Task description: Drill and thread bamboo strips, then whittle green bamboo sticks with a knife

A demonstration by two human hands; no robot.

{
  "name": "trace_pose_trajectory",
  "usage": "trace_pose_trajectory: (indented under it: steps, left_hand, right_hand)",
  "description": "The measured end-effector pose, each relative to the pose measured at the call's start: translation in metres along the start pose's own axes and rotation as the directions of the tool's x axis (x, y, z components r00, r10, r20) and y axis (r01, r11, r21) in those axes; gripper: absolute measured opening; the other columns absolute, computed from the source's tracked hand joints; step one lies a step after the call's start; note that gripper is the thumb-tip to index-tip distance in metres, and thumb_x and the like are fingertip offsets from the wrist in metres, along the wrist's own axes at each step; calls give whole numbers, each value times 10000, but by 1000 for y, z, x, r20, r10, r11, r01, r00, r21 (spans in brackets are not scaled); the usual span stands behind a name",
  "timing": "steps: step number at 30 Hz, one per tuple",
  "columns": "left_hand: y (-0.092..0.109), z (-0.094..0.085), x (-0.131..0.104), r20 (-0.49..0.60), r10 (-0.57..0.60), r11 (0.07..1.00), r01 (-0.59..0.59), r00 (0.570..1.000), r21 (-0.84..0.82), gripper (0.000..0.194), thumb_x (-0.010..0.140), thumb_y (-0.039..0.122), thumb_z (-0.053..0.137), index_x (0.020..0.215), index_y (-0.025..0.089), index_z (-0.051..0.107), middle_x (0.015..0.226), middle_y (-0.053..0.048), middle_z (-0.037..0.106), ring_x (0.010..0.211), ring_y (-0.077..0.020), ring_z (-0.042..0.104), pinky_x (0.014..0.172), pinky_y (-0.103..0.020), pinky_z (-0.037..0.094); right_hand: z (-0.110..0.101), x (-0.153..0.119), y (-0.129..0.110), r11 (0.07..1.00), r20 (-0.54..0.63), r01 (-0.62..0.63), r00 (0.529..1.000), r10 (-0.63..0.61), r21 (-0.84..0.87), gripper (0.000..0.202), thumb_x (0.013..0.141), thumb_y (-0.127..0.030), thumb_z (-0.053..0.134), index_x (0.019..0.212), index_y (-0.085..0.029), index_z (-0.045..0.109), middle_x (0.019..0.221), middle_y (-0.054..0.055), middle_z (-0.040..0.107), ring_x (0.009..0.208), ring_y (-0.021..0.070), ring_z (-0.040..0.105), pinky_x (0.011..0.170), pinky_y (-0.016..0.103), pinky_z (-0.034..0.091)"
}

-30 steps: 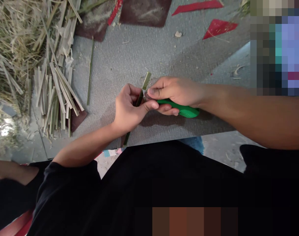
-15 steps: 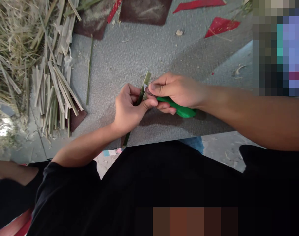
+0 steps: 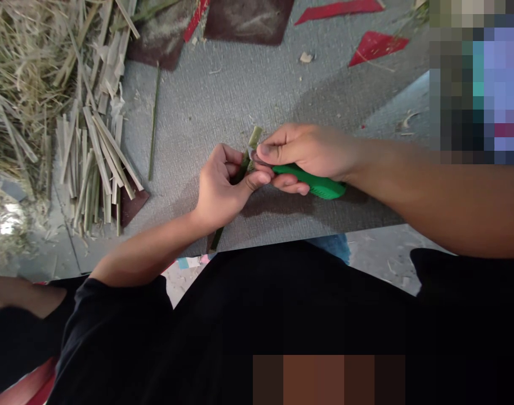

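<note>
My left hand is closed around a narrow green strip, likely plant stem or bamboo, which slants from upper right down past the wrist to the table's front edge. Its upper end is pale and scraped. In my right hand is a utility knife with a green handle. The knife's blade rests against the strip just above my left fingers. My left thumb touches or nearly touches the knife near the base of the blade. Part of the strip is hidden behind my left hand.
On the left of the grey table lie a heap of fine shavings and a bundle of cut strips. One thin strip lies apart. Brown sheets and red pieces are at the back. Another person's arm shows lower left.
My right hand has drawn the knife slightly to the right, its handle shifting a little that way. My left hand keeps its hold on the strip, almost unmoved.
</note>
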State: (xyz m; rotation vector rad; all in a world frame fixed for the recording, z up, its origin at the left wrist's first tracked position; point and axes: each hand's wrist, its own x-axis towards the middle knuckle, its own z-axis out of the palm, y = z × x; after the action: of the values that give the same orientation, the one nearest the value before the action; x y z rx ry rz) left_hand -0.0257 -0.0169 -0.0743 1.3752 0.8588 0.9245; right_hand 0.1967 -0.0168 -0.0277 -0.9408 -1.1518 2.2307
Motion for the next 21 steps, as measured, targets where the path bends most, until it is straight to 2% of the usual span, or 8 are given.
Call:
trace_pose_trajectory:
  steps: [4,8,9,11,13,15,18,21]
  left_hand:
    - [5,1,1,-1,-48,999,48,999,10,740,734,688,1058,981,256,511,640,106,557,511,-61,492,475,-249,300]
    - [10,1,3,46,-78,997,78,996,-3,729,748,699,1048,1016,256,536,626,109,547,485,-59,472,463,-249,294]
    - [11,1,4,66,-74,997,74,995,-4,726,751,707,1044,1020,256,542,616,112,546,473,-58,462,458,-248,289]
    - [13,0,5,113,-71,997,72,991,0,714,767,717,1032,1030,260,550,599,114,559,449,-60,448,445,-247,282]
    - [14,-1,5,157,-84,996,83,984,7,691,802,728,1005,1045,266,552,598,110,581,431,-65,445,433,-248,287]
    - [13,-1,6,185,-109,994,111,977,2,665,846,757,959,1050,273,550,595,108,572,422,-72,444,427,-251,300]
    - [9,-2,7,176,-148,987,156,973,-31,659,875,812,901,1026,282,540,579,113,482,422,-82,436,424,-258,323]
    - [3,-4,9,127,-142,989,146,982,-23,681,875,851,870,1000,282,517,597,108,422,444,-88,440,441,-268,367]
  right_hand:
    - [0,0,0,981,-146,154,975,-170,-114,460,1233,-378,572,821,-180,623,581,-13,562,416,111,527,393,234,410]
    - [5,0,1,876,-284,329,855,-435,-352,449,1107,-514,843,856,-190,659,561,-37,599,440,102,527,431,248,395]
    - [6,-1,1,861,-293,337,840,-458,-381,419,1096,-503,865,893,-193,671,572,-41,609,457,100,522,446,252,392]
    - [9,-2,1,861,-293,323,843,-450,-392,323,1143,-433,821,966,-198,687,608,-43,612,498,99,519,485,258,399]
    - [11,-3,1,869,-306,319,843,-442,-377,295,1172,-382,781,962,-206,670,630,-39,592,528,101,521,510,267,414]
    - [11,-2,2,880,-350,319,827,-439,-351,301,1145,-386,819,954,-216,661,631,-37,585,524,111,521,502,283,415]
    - [9,0,6,885,-422,357,782,-457,-297,330,1095,-406,880,932,-243,644,637,-43,571,511,130,521,477,308,403]
    - [8,0,6,857,-424,450,744,-516,-252,392,1159,-461,778,867,-256,618,686,-32,542,536,128,526,485,310,395]
